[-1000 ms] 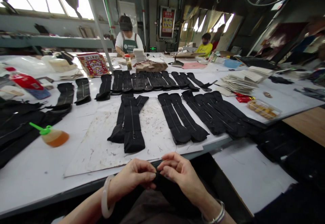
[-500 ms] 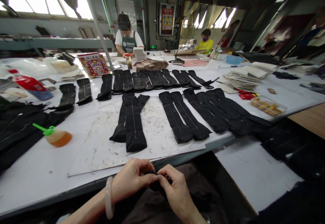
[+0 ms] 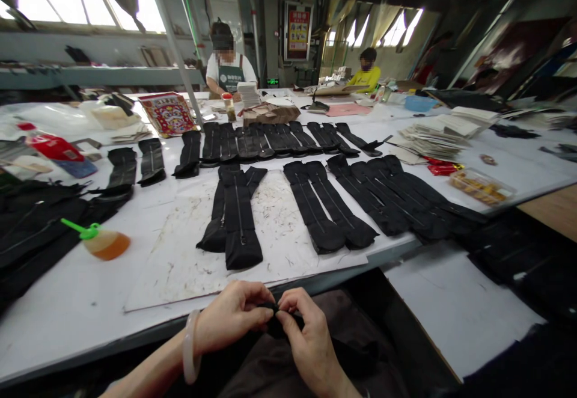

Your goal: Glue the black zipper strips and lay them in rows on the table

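Both of my hands meet over my lap, just off the table's near edge. My left hand [image 3: 237, 314], with a pale bangle [image 3: 191, 347] at its wrist, pinches a piece of black fabric [image 3: 278, 326]. Thumb and fingers of my right hand [image 3: 306, 332] grip the same fabric from the other side, the fingertips close together. Most of the piece is hidden by the hands and merges with the dark clothing below. Ahead, two black zippered fabric pieces [image 3: 242, 223] overlap on a stained white board [image 3: 180, 266].
More zippered pieces [image 3: 324, 211] lie to the right and in a row [image 3: 265, 140] behind. At left are a glue bottle with a green spout [image 3: 104, 243] and a red-labelled bottle [image 3: 58, 153]. Stacked paper [image 3: 433, 136] and a plastic box [image 3: 481, 186] sit right. Two people work across the table.
The view has shifted very slightly. My hands stay together on the black fabric, with only a small movement of the fingers.
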Motion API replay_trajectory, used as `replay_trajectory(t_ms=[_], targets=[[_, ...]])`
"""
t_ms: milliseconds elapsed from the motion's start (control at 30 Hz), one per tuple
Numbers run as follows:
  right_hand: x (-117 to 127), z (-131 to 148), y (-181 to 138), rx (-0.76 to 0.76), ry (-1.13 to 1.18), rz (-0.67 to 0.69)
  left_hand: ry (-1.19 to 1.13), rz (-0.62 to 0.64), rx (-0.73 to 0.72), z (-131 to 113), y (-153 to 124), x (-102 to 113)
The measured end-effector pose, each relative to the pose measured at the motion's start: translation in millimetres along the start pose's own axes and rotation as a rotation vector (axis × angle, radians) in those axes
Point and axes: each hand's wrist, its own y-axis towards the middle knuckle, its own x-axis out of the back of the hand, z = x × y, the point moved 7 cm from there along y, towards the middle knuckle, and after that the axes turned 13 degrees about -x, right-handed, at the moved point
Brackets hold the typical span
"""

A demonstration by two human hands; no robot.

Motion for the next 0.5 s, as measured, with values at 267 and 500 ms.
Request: replay_trajectory(t_ms=[267, 500], targets=[[-5.4, 2.0, 5.5, -0.089, -0.067, 0.064, 0.155, -0.008, -0.042, -10.5, -1.7, -1.4], [-11.7, -13.0, 10.4, -0.227, 0.08, 0.089, 0.268, -0.061, -0.03, -8.7, -1.8, 2.6]])
